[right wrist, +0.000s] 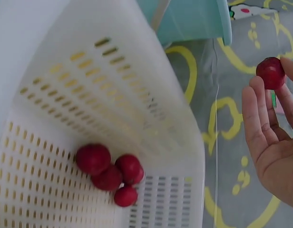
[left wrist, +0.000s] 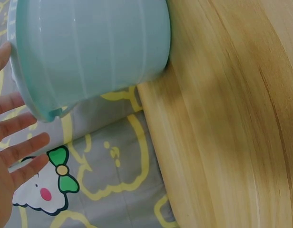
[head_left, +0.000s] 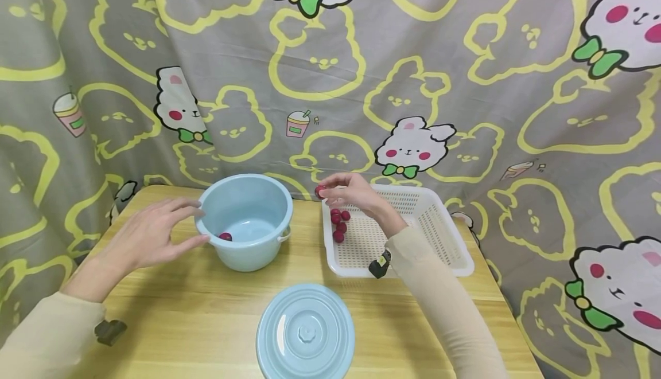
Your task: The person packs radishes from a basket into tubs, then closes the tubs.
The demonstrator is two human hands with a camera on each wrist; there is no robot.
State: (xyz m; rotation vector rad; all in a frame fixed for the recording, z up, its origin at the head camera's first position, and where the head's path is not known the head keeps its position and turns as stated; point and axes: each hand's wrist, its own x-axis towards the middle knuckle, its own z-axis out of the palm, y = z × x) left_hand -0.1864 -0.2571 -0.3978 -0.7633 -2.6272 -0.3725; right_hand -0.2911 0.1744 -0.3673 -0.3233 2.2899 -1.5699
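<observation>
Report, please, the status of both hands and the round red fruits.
Right hand pinching one round red fruit. Left hand at rim of light-blue plastic bucket, another fruit inside. No obstacle seen between held fruit and bucket.

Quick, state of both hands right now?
Left hand: open, spread at the rim of the light-blue bucket.
Right hand: closed, pinching one red fruit, probably a plum.
</observation>
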